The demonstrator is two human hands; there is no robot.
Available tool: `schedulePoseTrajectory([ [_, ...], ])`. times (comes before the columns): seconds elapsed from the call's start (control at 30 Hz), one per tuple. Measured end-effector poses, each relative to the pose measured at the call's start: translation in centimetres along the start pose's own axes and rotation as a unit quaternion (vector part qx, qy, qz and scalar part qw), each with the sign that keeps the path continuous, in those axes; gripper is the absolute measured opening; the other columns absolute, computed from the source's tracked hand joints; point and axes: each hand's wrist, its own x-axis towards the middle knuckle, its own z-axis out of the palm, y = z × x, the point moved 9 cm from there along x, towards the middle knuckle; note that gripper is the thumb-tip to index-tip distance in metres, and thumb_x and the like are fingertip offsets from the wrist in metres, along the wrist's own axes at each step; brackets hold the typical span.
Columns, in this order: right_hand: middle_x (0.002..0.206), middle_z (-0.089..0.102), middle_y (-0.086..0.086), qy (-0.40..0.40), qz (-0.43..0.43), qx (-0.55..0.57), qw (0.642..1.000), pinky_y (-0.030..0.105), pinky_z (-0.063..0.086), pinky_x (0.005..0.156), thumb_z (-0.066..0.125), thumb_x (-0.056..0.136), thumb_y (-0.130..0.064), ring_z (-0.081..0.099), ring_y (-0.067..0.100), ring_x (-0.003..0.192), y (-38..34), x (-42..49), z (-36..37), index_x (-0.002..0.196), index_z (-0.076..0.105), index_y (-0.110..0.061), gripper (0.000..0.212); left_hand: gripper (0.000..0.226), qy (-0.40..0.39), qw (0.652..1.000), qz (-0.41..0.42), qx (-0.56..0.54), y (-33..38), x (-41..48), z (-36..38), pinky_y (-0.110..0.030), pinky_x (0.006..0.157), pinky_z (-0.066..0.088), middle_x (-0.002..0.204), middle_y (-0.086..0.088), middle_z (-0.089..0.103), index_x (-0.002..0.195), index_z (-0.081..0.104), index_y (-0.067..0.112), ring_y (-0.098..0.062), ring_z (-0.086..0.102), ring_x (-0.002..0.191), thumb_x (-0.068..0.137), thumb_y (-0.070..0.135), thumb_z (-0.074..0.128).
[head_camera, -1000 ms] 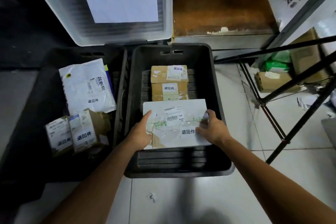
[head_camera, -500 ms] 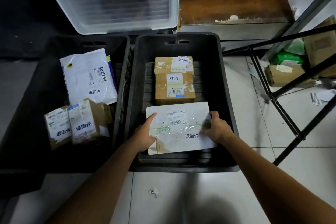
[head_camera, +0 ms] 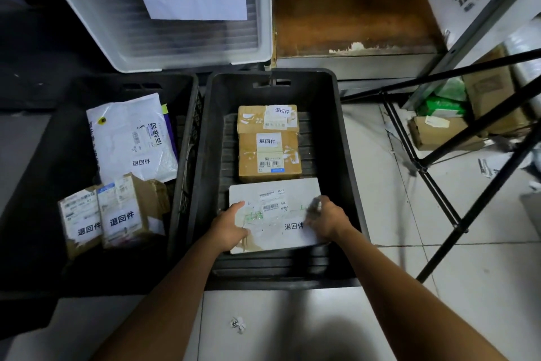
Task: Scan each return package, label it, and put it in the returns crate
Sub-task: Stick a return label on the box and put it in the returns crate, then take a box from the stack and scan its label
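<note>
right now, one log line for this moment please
step: placing | white package: low in black crate, next to two brown boxes | left hand: grips left edge | right hand: on right edge, fingers blurred

Returns crate point(head_camera: 347, 138): black moulded plastic, matt, ribbed floor scuffed grey. White package point(head_camera: 275, 239): matt paper wrap, brown board showing at one corner, crossed by glossy clear tape. Cardboard boxes point(head_camera: 248, 167): plain brown board, matt, with white paper labels. Floor tiles point(head_camera: 483, 258): pale, smooth, semi-gloss.

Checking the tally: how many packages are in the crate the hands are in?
3: far brown box, middle brown box, white package nearest, between left hand and right hand. More may lie underneath.
</note>
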Motion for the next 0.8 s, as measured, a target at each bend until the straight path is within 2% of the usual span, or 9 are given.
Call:
schedulePoseTrajectory([
  [0.13,0.126,0.062,0.012,-0.004,-0.021,0.006,1.000,0.030,0.044,0.096,0.068,0.089,-0.032,0.058,0.031,0.117,-1.9,-2.3,-3.1,0.138,0.048,-0.012,0.057,0.064,-0.005,1.000,0.004,0.009,3.0,-3.0,-2.5,-0.025,0.091,0.045,0.143,-0.012,0.049,0.148,0.038,0.017,-0.021,0.055,0.118,0.091,0.009,0.066],
  [0.27,0.126,0.063,0.011,0.003,-0.045,-0.003,0.999,0.034,0.046,0.099,0.068,0.090,-0.034,0.058,0.030,0.117,-6.4,-8.7,-9.9,0.137,0.050,-0.011,0.056,0.054,-0.001,0.999,0.016,0.038,9.5,-9.9,-7.5,-0.021,0.086,0.038,0.139,-0.013,0.052,0.145,0.043,0.014,-0.023,0.054,0.121,0.094,0.013,0.061],
  [0.47,0.129,0.062,0.012,0.015,-0.066,-0.041,0.997,0.033,0.045,0.099,0.065,0.091,-0.035,0.056,0.030,0.119,-13.6,-23.4,-24.8,0.138,0.050,-0.013,0.054,0.048,-0.011,0.996,0.055,0.068,23.9,-24.5,-16.9,-0.024,0.085,0.043,0.135,-0.010,0.053,0.141,0.045,0.023,-0.019,0.056,0.106,0.095,0.021,0.059],
  [0.53,0.129,0.062,0.011,0.013,-0.068,-0.063,0.996,0.033,0.045,0.097,0.063,0.091,-0.036,0.056,0.030,0.119,-16.0,-28.8,-30.2,0.138,0.049,-0.014,0.054,0.048,-0.016,0.994,0.072,0.078,29.6,-29.9,-20.0,-0.018,0.080,0.041,0.133,-0.007,0.054,0.141,0.046,0.022,-0.017,0.055,0.105,0.095,0.020,0.059],
  [0.6,0.130,0.062,0.010,0.012,-0.068,-0.087,0.994,0.034,0.045,0.098,0.062,0.092,-0.040,0.056,0.029,0.120,-18.4,-34.1,-35.7,0.139,0.047,-0.016,0.055,0.047,-0.025,0.992,0.089,0.089,35.3,-35.2,-23.0,-0.008,0.068,0.040,0.124,-0.002,0.056,0.142,0.045,0.020,-0.014,0.054,0.100,0.097,0.016,0.057],
  [0.63,0.130,0.062,0.010,0.014,-0.068,-0.098,0.993,0.034,0.045,0.098,0.061,0.092,-0.043,0.056,0.029,0.120,-19.7,-36.6,-38.5,0.139,0.047,-0.016,0.056,0.046,-0.028,0.990,0.097,0.097,38.1,-37.7,-24.4,-0.009,0.067,0.041,0.120,0.000,0.056,0.142,0.045,0.019,-0.013,0.054,0.099,0.097,0.016,0.056],
  [0.73,0.129,0.062,0.010,0.029,-0.070,-0.112,0.991,0.034,0.045,0.098,0.059,0.093,-0.044,0.055,0.029,0.121,-22.3,-43.6,-46.0,0.139,0.046,-0.015,0.056,0.051,-0.029,0.983,0.114,0.142,45.0,-43.6,-27.9,-0.024,0.093,0.044,0.136,-0.007,0.053,0.145,0.042,0.018,-0.022,0.055,0.117,0.097,0.023,0.057],
  [0.8,0.126,0.064,0.010,0.047,-0.059,-0.118,0.990,0.033,0.046,0.095,0.060,0.092,-0.045,0.058,0.028,0.118,-22.8,-47.6,-50.5,0.139,0.047,-0.014,0.057,0.052,-0.051,0.975,0.132,0.173,49.1,-46.8,-28.8,-0.026,0.089,0.045,0.137,-0.011,0.053,0.145,0.042,0.018,-0.023,0.056,0.114,0.096,0.024,0.059],
])
